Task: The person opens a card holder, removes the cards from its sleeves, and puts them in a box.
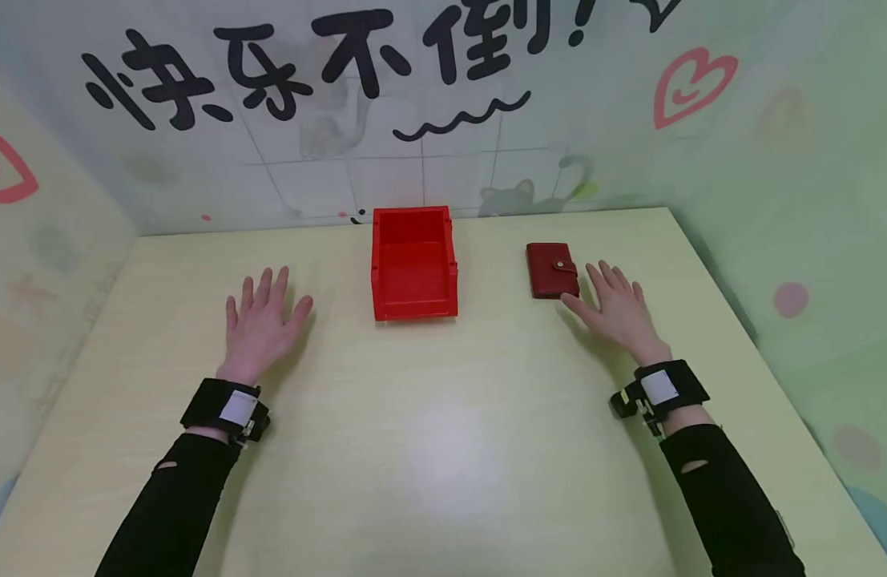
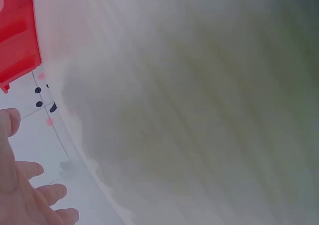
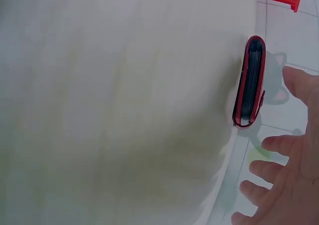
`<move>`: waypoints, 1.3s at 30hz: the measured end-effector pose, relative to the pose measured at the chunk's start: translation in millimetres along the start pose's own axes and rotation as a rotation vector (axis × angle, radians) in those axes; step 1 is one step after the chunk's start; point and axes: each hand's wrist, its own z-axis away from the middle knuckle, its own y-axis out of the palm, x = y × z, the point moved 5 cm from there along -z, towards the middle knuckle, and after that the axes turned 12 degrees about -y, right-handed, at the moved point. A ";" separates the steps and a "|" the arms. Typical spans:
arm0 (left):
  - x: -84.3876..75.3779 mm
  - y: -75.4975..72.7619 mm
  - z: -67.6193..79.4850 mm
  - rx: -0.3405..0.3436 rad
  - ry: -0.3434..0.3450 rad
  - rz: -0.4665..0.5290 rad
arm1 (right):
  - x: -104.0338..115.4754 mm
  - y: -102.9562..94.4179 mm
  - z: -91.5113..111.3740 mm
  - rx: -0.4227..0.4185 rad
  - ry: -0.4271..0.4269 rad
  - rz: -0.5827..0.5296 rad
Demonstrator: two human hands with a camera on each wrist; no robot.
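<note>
A dark red wallet point(image 1: 550, 271) with a snap strap lies flat toward the back right of the table. In the right wrist view the wallet point(image 3: 250, 81) shows its edge, with dark layers between red covers. My right hand point(image 1: 616, 308) is just to the right of it, fingers spread and holding nothing; the thumb tip is close to its near corner, and contact cannot be told. On the left, my left hand point(image 1: 261, 328) is over the table with fingers extended and nothing in it. Between the hands, farther back, stands a red open-topped bin point(image 1: 414, 308).
The pale wooden table point(image 1: 429, 449) meets a printed wall panel point(image 1: 385, 180) at its back edge, right behind the bin. More printed panels point(image 1: 796, 240) rise at the left and right sides. Each wrist wears a black strap with a camera point(image 1: 626, 401).
</note>
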 end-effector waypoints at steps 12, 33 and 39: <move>-12.0 1.3 5.0 0.011 0.038 0.153 | 3.6 4.1 -40.8 0.032 0.106 -0.357; -27.5 11.6 18.2 0.100 0.051 0.434 | 14.6 36.3 -57.2 0.040 0.070 -0.224; -35.8 11.5 25.0 0.108 0.053 0.439 | 29.8 38.7 -42.3 0.083 0.056 -0.232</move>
